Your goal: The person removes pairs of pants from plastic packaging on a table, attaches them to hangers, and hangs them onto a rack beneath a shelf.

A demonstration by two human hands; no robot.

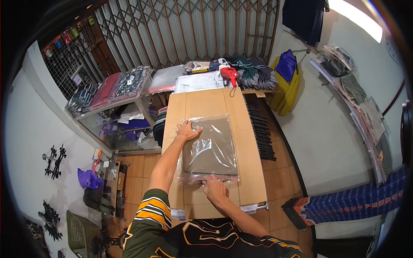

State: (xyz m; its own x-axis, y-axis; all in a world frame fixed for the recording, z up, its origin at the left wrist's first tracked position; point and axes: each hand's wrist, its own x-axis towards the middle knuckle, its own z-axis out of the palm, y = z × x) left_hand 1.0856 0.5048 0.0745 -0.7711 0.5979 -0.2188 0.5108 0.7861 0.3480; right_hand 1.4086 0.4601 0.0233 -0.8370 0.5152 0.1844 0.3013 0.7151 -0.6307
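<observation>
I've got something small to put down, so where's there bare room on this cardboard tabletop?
Bare cardboard lies between the plastic bag and the papers beyond it, and in the strip from the bag to the cardboard's right edge. Crowded: the far end, with the papers, red handheld tool and folded garments, and the bag's left side, where your left hand rests.

Bright, fairly even light fills the room, and a long lamp (357, 17) at the upper right burns out to white. Glare streaks the clear plastic bag (210, 157) (strongest near its middle), while the worktop (249, 142) looks matte. Wide-angle distortion bows the pale wall (34, 129) at the left, and black rounds off the corners. The centre looks reasonably sharp; distant small print is unreadable.
</observation>
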